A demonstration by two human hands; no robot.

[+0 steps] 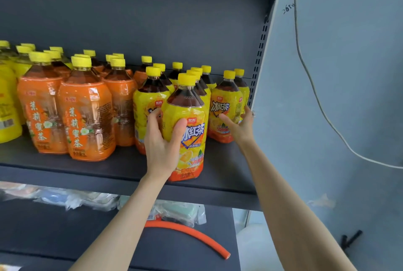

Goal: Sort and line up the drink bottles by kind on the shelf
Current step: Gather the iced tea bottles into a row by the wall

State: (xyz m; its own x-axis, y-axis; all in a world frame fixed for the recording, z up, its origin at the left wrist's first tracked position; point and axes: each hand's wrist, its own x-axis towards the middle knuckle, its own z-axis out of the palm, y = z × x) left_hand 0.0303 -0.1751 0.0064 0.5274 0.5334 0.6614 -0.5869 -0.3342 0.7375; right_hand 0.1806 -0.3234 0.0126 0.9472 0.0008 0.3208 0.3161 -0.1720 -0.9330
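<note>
On the dark shelf (122, 174) stand orange-labelled tea bottles (87, 116) on the left and yellow-labelled iced tea bottles behind and to the right, all with yellow caps. My left hand (162, 146) grips a yellow iced tea bottle (192, 140) that stands at the shelf's front edge, thumb across its label. My right hand (239, 124) holds the rightmost front yellow bottle (224, 109) low on its side, thumb in front and fingers round its right side by the shelf upright.
More yellow bottles (6, 105) stand at the far left. A grey wall panel (327, 96) with a white cable bounds the shelf on the right. The lower shelf holds plastic-wrapped packets (87, 198) and an orange hose (196, 236).
</note>
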